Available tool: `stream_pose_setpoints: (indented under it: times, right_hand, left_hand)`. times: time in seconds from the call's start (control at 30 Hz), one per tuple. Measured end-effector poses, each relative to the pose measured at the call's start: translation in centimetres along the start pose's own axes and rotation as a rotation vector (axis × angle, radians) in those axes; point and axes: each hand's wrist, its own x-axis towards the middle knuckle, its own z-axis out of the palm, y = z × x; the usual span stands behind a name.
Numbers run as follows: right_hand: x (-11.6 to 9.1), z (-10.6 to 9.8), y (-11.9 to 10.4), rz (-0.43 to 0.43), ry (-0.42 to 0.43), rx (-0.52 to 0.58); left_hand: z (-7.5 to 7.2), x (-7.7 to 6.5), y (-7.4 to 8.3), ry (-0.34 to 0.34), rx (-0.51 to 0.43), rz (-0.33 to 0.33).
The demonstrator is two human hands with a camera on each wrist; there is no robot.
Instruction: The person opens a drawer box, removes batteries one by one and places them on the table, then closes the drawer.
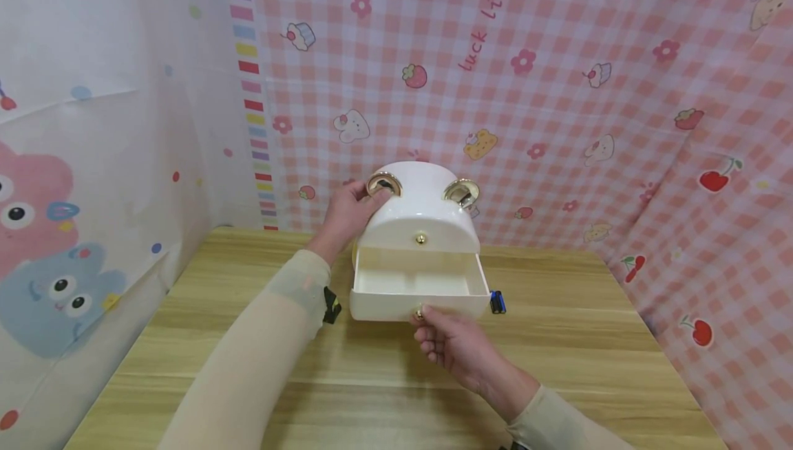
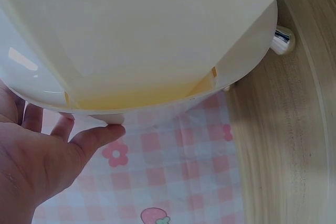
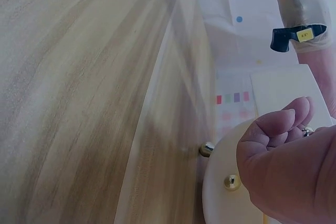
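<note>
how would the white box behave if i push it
The white box is probably stiff, its curved shell showing no sag. Its shiny surface may feel slippery. With the drawer jutting out in front, it could tip forward if pushed from behind.

the wood-grain table [image 1: 570,340] carries a white drawer box [image 1: 418,192]; right of this box lies a small black-and-blue object [image 1: 498,302].

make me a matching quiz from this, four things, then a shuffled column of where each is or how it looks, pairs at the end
1. left hand
2. right hand
3. lower drawer
4. upper knob

A. pulled open
B. gold, untouched
C. at a gold ring
D. pinching the lower knob

Pairs: 1-C, 2-D, 3-A, 4-B
</note>
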Motion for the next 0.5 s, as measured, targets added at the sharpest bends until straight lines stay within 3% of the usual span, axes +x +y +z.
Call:
stream_pose_setpoints:
  times: [0.5]
  right_hand:
    - [-0.57, 0.22, 0.32, -0.001, 0.012, 0.008]
  left_hand:
    - [0.04, 0.16, -0.17, -0.009, -0.019, 0.004]
